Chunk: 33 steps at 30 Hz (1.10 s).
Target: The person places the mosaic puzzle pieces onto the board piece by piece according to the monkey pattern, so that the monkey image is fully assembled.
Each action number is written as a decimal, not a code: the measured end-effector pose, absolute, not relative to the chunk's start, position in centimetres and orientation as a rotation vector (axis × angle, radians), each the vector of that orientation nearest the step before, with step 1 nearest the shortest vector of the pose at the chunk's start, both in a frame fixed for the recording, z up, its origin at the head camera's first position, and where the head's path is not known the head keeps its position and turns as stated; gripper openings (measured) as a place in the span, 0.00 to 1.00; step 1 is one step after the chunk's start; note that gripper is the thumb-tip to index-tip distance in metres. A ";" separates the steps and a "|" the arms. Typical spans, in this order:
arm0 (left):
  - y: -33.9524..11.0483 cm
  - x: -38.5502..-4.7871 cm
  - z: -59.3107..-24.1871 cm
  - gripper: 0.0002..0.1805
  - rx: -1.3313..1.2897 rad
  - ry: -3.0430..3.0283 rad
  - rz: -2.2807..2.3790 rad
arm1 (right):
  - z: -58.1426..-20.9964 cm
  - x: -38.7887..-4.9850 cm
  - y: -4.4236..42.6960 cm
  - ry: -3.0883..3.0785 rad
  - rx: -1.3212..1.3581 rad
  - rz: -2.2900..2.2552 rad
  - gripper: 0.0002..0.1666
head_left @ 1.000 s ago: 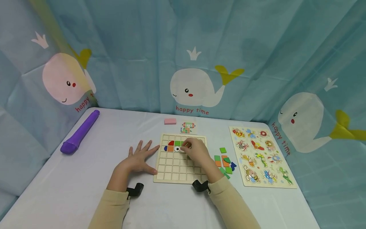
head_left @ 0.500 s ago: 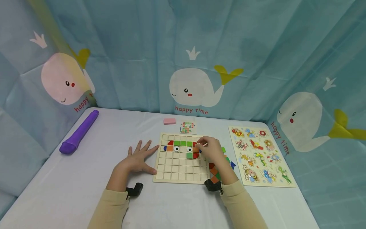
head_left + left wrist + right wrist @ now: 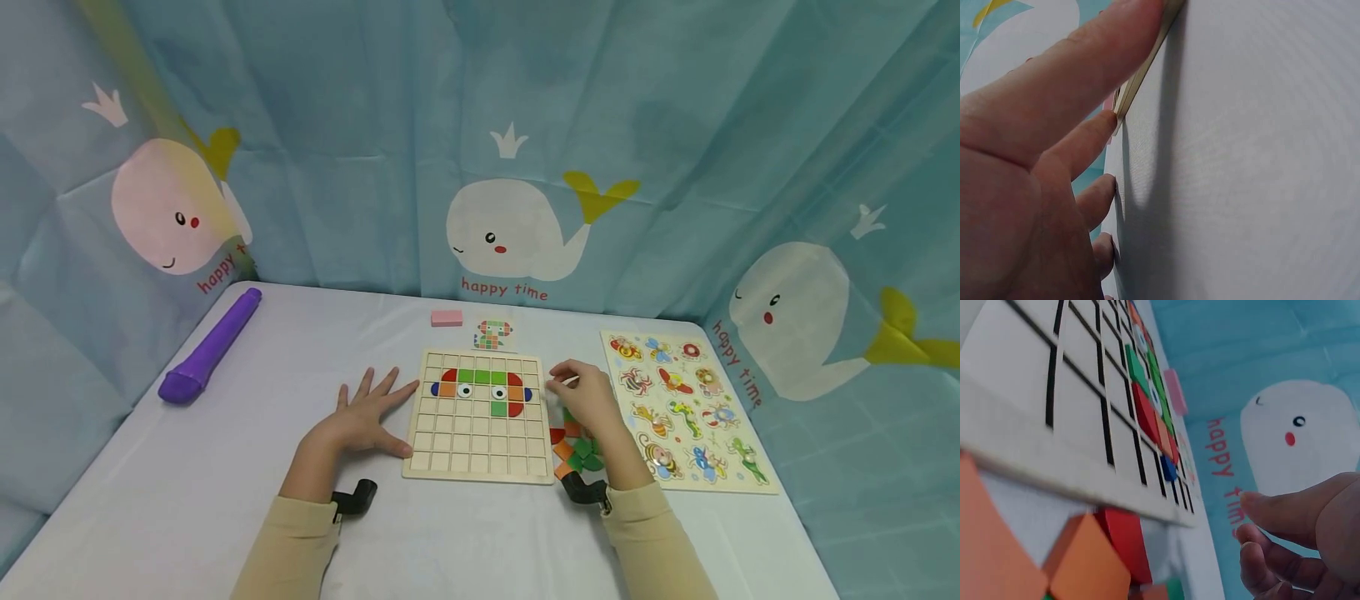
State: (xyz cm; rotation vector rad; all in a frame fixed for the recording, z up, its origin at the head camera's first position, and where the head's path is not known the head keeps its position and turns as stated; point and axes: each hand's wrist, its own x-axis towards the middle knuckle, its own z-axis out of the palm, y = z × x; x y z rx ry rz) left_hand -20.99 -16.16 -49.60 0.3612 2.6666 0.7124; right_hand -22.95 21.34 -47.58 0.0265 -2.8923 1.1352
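Two bare hands flank a wooden grid board. At its left edge the left hand lies spread as it did half a second ago, thumb and index finger touching the wood, fingers straight and holding nothing. The right hand has moved off the board since then and hovers just beside it, fingers loosely curled with nothing visible between them, near the loose tiles. A blue piece, partly covered before, now shows fully beside an orange tile.

The board lies flat on a white-covered counter. Beyond it are a picture card and a pink block; far left, a purple club-shaped object; right, an insect puzzle. Blue whale-print curtains stand behind.
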 end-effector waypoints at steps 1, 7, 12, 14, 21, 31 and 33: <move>-16.1 -21.0 -49.6 0.65 0.360 2.667 0.712 | -47.7 -22.9 21.7 -2.896 0.021 1.133 0.12; -16.0 -21.0 -49.7 0.66 0.357 2.666 0.714 | -48.2 -23.0 23.7 -2.925 -0.048 1.098 0.15; -16.0 -21.1 -49.8 0.66 0.351 2.668 0.708 | -48.7 -23.1 25.1 -2.974 -0.096 1.043 0.19; -16.1 -21.0 -49.8 0.66 0.350 2.671 0.705 | -48.8 -23.2 25.4 -2.997 -0.115 0.994 0.20; -16.1 -20.9 -49.6 0.66 0.359 2.674 0.715 | -49.0 -23.2 25.8 -3.034 -0.183 0.900 0.19; -16.1 -20.8 -49.5 0.65 0.367 2.674 0.716 | -49.2 -23.5 25.4 -3.077 -0.185 0.908 0.17; -16.1 -20.8 -49.5 0.65 0.364 2.674 0.715 | -49.2 -23.7 25.3 -3.089 -0.175 0.901 0.17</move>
